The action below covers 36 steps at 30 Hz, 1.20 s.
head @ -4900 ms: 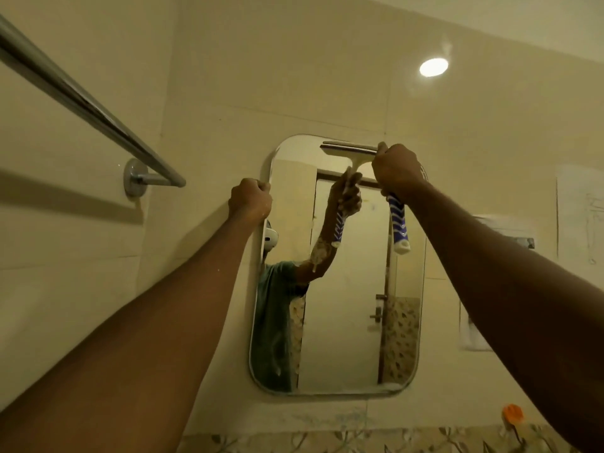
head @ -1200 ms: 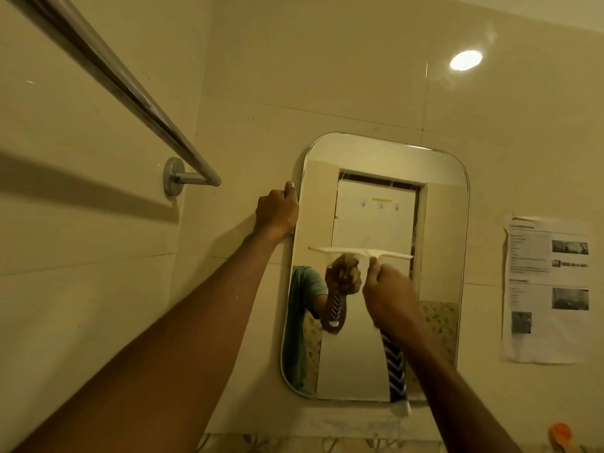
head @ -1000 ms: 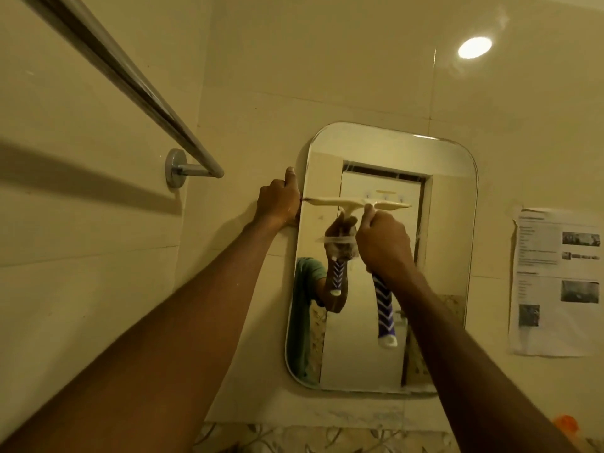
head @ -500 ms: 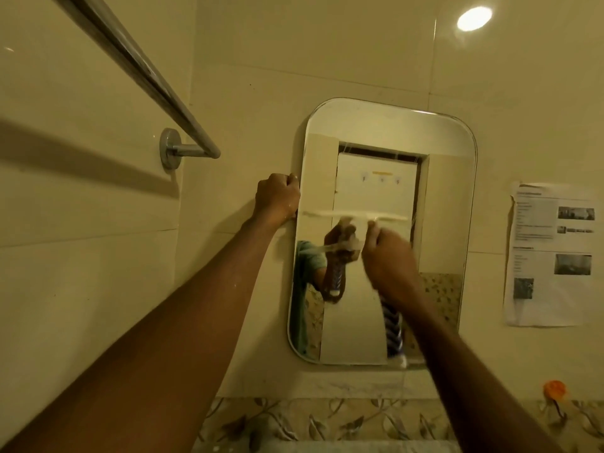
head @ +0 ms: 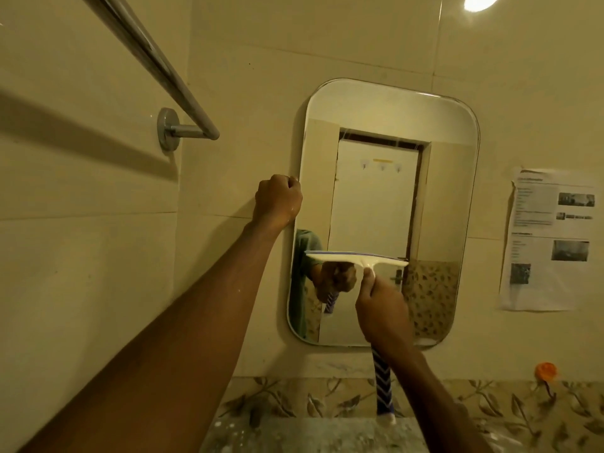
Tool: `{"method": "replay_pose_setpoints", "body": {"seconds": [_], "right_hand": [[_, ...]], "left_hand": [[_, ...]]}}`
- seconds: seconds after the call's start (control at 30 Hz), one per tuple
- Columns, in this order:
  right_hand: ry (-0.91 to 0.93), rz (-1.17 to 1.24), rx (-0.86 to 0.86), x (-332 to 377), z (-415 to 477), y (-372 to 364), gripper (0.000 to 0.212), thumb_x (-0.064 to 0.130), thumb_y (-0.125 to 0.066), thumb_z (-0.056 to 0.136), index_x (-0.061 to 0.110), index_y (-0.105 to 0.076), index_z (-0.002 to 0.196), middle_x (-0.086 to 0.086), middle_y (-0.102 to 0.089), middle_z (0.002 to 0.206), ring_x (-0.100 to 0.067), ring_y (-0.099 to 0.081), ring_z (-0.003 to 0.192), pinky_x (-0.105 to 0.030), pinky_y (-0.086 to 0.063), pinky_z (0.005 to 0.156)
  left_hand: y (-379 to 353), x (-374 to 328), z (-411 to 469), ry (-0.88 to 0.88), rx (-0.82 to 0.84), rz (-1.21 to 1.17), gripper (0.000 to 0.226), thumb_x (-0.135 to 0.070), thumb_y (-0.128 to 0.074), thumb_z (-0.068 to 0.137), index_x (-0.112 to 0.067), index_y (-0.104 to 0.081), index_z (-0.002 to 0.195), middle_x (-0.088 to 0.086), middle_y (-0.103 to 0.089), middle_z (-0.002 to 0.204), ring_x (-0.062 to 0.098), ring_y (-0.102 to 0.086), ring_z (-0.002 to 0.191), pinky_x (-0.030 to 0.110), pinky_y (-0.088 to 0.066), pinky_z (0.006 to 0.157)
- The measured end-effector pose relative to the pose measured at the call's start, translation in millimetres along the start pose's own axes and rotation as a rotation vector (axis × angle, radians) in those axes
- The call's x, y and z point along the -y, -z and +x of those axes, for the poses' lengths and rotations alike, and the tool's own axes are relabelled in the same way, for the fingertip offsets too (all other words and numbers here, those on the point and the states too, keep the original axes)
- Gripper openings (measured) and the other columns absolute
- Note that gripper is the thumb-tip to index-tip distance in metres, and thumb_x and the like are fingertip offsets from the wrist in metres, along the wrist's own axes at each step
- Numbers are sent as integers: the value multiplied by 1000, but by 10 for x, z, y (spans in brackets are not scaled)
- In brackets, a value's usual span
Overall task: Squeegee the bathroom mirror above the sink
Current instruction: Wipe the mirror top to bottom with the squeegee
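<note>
Wall: cream tiles, with a leaf-patterned band along the bottom.

Mirror: tall, round-cornered, fixed flat to the wall; it reflects a white door and the person's arm.

Towel rail: chrome bar running diagonally at the upper left, ending in a round wall mount beside the mirror's left edge.

Paper sheet: printed, with small photos, stuck to the wall just right of the mirror's right edge.

Left hand: closed in a fist, fingers curled at the mirror's left edge about halfway up, touching the rim.

Right hand: fingers wrapped tight around the squeegee's handle, over the mirror's lower half, thumb up toward the neck.

Squeegee: white blade held level against the glass, reaching from near the left edge to past the middle, just above the right hand's fingers; blue-and-white striped handle sticks out below the hand, past the mirror's bottom edge.

Orange hook: small, on the wall, lower right.
</note>
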State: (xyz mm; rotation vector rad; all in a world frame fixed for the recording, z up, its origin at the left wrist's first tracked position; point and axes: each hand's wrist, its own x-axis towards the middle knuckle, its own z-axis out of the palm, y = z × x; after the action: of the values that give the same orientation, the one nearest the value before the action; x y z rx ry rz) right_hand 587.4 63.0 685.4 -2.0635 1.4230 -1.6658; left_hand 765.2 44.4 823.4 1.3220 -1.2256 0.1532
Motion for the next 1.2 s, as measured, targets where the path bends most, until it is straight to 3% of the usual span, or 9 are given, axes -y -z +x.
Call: {"method": "replay_pose_setpoints", "body": {"seconds": [0.13, 0.33, 0.43, 0.53, 0.67, 0.83, 1.0, 1.1, 1.2], "right_hand": [[53, 38, -49, 246, 462, 310, 47, 36, -28, 104, 18, -51, 67, -1, -55, 59, -16, -56, 50, -30, -52, 48], [51, 64, -61, 315, 705, 334, 45, 37, -26, 104, 17, -51, 73, -1, -55, 60, -13, -54, 47, -27, -48, 44], [16, 36, -33, 87, 289, 37, 44, 39, -26, 103, 16, -54, 77, 4, -53, 60, -6, -50, 48, -16, -38, 42], [-1, -2, -2, 6, -7, -90, 39, 34, -29, 103, 18, -52, 76, 8, -49, 60, -2, -47, 53, -15, -28, 46], [41, 8, -13, 183, 145, 85, 44, 36, -26, 104, 22, -48, 68, 4, -54, 60, -7, -54, 50, -17, -36, 43], [104, -3, -32, 540, 490, 204, 42, 38, -26, 104, 18, -51, 77, 3, -55, 65, -8, -55, 54, -19, -40, 47], [86, 14, 64, 193, 31, -112, 37, 38, -34, 101, 14, -59, 89, 5, -58, 66, -6, -54, 53, -18, -38, 47], [26, -31, 96, -29, -257, -236, 34, 36, -33, 102, 18, -57, 88, 8, -55, 65, -3, -52, 55, -15, -32, 47], [28, -69, 133, -56, -307, -149, 35, 35, -31, 103, 23, -53, 79, 9, -52, 63, -1, -49, 54, -15, -29, 47]], "left_hand": [[-12, 64, -109, 15, 24, -13, 39, -30, -39, 102, -3, -66, 96, 17, -69, 91, 30, -69, 81, 47, -60, 76], [-9, 47, -97, 15, 2, -8, 42, -29, -34, 103, -4, -64, 88, 9, -58, 80, 24, -60, 76, 40, -57, 77], [7, 40, -88, 22, 1, -17, 48, -29, -31, 103, 2, -66, 96, 13, -60, 86, 23, -56, 80, 34, -48, 75], [9, 44, -69, 65, 22, -103, 53, -34, -29, 102, 3, -66, 100, 19, -67, 97, 30, -63, 88, 38, -53, 83], [29, 68, -60, 134, 81, -227, 66, -51, -21, 96, -3, -66, 95, 21, -69, 103, 36, -67, 95, 52, -55, 89], [59, 54, -48, 161, 121, -293, 67, -48, -18, 101, -1, -65, 90, 22, -70, 96, 37, -68, 90, 52, -56, 87], [23, 112, -30, 132, 97, -239, 66, -50, -20, 100, -4, -66, 85, 22, -71, 99, 37, -67, 95, 50, -55, 89], [-12, 117, -63, 115, 63, -161, 64, -48, -23, 101, -1, -67, 101, 21, -69, 106, 36, -65, 99, 49, -53, 92], [-44, 178, -211, 81, 104, -100, 59, -46, -27, 102, -1, -65, 97, 22, -70, 98, 35, -68, 90, 49, -57, 85]]}}
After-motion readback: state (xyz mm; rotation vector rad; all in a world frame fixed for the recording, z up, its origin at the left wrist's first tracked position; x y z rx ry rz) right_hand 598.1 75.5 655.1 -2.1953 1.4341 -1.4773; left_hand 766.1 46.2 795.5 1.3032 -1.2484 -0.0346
